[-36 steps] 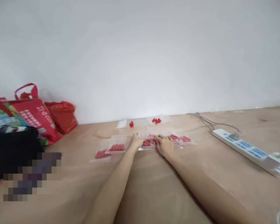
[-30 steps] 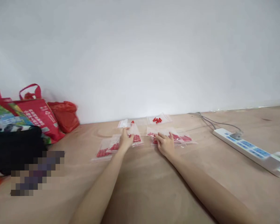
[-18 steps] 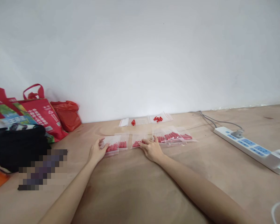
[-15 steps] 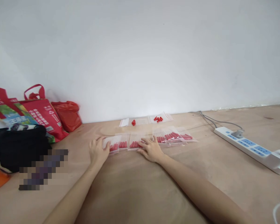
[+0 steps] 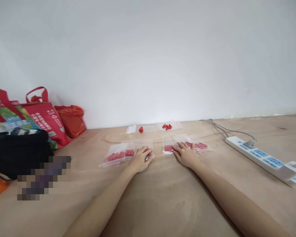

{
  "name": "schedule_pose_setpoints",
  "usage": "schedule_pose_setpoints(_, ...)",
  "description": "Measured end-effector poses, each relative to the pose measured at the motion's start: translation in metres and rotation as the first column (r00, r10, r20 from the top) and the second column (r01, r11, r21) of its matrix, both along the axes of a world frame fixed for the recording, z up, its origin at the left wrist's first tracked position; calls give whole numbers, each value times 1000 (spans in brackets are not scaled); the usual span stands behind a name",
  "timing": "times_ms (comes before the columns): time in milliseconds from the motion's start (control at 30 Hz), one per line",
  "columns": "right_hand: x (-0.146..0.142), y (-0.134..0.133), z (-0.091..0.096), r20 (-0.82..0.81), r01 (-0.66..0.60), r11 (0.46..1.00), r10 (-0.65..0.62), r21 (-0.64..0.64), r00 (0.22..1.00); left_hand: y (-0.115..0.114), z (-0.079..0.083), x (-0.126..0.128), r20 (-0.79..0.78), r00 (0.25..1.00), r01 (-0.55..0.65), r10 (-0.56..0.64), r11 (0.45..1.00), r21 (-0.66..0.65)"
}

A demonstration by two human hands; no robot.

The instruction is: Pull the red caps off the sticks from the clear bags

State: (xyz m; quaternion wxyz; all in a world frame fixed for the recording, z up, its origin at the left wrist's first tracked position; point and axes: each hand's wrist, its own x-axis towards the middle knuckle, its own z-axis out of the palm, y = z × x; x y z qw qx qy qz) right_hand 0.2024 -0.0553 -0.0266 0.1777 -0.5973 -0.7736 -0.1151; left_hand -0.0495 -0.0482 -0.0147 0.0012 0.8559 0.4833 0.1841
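Several clear zip bags with red capsule-like pieces inside lie on the wooden table (image 5: 150, 197) in two overlapping groups. On the left group of bags (image 5: 115, 156) rests my left hand (image 5: 140, 160), palm down with fingers stretched over its right end. My right hand (image 5: 186, 155) lies flat with spread fingers on the right group of bags (image 5: 201, 145). A gap of bare wood separates the two groups. Neither hand grips anything. The fingers cover part of the red pieces beneath them.
Near the wall, loose red pieces (image 5: 167, 126) and a red clump (image 5: 141, 129) lie on more clear bags. At right is a white power strip (image 5: 259, 156) with grey cables. Shopping bags (image 5: 49, 121) and a black bag (image 5: 22, 154) stand at left, beside a blurred-out patch.
My left hand has moved right, from the left end of the bags to the left group's right end. My right hand has shifted right, and a gap now parts the bags.
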Motion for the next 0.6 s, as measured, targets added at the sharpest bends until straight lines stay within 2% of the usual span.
schedule_pose_setpoints(67, -1, -2, 0, -25, 20, 997, -19, 74, 1000, -5, 1, -2, 13, 1000, -7, 8, 1000, -30)
schedule_pose_setpoints(133, -6, -6, 2, -66, -22, 989, 32, 149, 997, -15, 2, -3, 40, 999, 0, 2, 999, -49)
schedule_pose_setpoints(233, -21, -16, 7, -139, -218, 956, 248, 197, 959, -31, 4, -3, 121, 992, 43, -38, 998, -40)
schedule_pose_setpoints(300, -33, -24, 10, -168, -373, 911, 401, 175, 901, -39, 5, -3, 184, 980, 85, -78, 996, -30)
schedule_pose_setpoints(367, -46, -31, 11, -176, -488, 864, 503, 125, 846, -44, 4, -3, 240, 964, 127, -116, 991, -34)
schedule_pose_setpoints(433, -57, -34, 11, -192, -524, 847, 531, 89, 825, -44, 2, -4, 280, 951, 152, -131, 987, -53)
schedule_pose_setpoints(600, -74, -29, 7, -209, -474, 875, 483, 94, 850, -40, 0, -4, 343, 934, 131, -103, 990, -59)
